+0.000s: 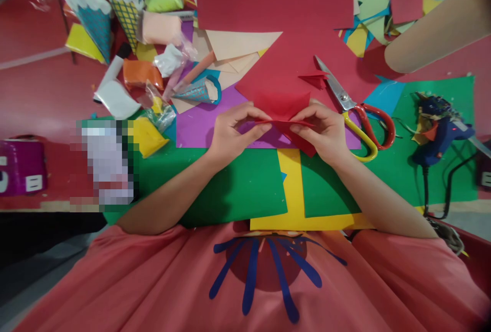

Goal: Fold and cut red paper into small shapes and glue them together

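Between my two hands is a piece of red paper [282,104] with a crease running across it, one part standing up and another hanging below. My left hand [236,130] pinches its left end between thumb and fingers. At the right end, my right hand [324,127] pinches it the same way. Scissors [345,99] with one red and one yellow handle lie just right of my right hand, blades pointing away. A small folded red scrap [316,79] rests by the blade tips. Under my hands lies a purple sheet [195,130].
Green sheets [230,183] and a yellow sheet [293,189] cover the near table. A blue glue gun [441,137] sits right, below a cardboard tube [433,30]. Patterned paper cones [92,20], clay packets [161,27] and a small cone [199,90] crowd the left.
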The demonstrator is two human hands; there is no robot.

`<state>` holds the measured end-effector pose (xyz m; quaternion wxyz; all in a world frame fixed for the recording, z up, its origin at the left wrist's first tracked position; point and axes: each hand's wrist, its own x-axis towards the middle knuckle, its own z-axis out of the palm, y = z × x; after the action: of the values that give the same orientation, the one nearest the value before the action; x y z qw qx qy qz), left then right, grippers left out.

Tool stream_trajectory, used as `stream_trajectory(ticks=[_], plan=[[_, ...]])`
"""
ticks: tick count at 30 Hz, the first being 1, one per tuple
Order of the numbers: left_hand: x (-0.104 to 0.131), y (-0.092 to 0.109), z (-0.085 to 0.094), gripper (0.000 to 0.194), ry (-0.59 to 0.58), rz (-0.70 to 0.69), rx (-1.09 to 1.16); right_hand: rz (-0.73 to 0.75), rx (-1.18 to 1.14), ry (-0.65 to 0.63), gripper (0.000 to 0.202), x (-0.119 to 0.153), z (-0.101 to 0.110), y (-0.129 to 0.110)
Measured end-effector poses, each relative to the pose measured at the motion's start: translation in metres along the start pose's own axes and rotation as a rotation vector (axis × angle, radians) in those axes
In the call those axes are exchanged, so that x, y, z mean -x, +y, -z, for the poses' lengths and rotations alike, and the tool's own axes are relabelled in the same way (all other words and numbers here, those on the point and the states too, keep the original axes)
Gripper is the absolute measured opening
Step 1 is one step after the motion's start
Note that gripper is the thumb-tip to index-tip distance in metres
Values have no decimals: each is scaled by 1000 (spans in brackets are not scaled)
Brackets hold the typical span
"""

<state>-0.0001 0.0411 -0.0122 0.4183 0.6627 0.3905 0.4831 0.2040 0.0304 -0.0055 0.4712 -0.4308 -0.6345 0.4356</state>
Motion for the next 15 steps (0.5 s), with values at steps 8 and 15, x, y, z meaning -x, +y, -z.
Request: stream_trajectory(ticks=[8,15], plan=[[3,0,-2,28,27,73,4,-52,-6,-16,11,2,-3,-3],[6,0,-4,54,-100,211,117,-111,72,-43,17,3,-5,-4]])
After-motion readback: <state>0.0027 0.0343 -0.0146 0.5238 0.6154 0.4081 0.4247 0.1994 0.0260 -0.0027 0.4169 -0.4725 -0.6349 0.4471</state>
